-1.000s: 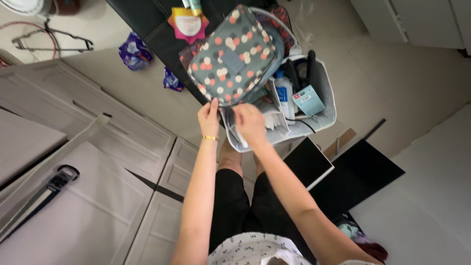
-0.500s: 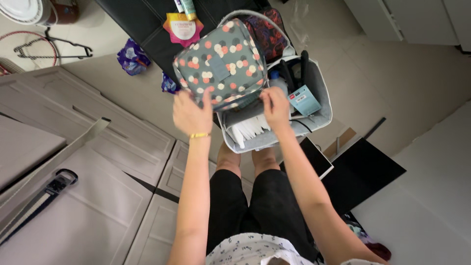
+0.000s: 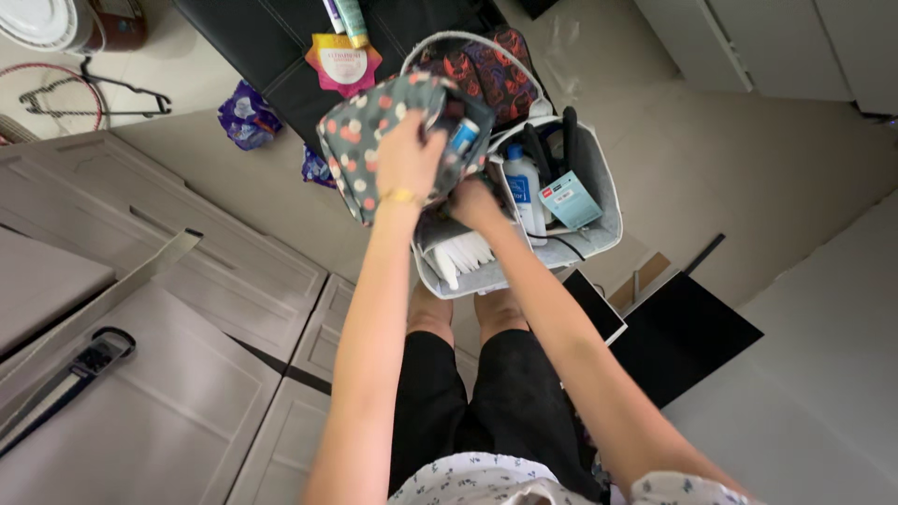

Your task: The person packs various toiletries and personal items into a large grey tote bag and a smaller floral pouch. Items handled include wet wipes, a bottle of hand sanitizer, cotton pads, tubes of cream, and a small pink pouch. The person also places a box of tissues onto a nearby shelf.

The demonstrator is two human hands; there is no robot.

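Two bare arms reach down from the bottom edge toward a cluster of things on the pale tiled floor (image 3: 776,187). Largest of all are the beige cabinet doors (image 3: 168,309) filling the left side, with a black-handled tool (image 3: 89,360) lying on them. Next in size, a black case (image 3: 281,37) lies at the top, carrying a yellow star-shaped packet (image 3: 342,64) and a tube (image 3: 354,21). Just below it stands a grey felt organiser basket (image 3: 599,201), open at the top, holding a white and blue bottle (image 3: 524,187), dark brushes, a light blue tag (image 3: 568,198) and a row of white items (image 3: 463,254). A red and dark patterned pouch (image 3: 491,67) sits at its far end. A flat black panel (image 3: 683,337) lies on the floor to the right.

Over the basket's left rim hangs a grey toiletry bag with pink and white dots (image 3: 360,140), lifted clear of the floor. The left hand (image 3: 409,161), a gold bracelet at its wrist, has its fingers curled tight over the bag's opened top edge. The right hand (image 3: 472,201) sits just beside and below it, at the bag's mouth; its fingers are hidden, so I cannot tell their grip. A purple wrapper (image 3: 245,117) and a wire hanger (image 3: 94,93) lie off to the left.
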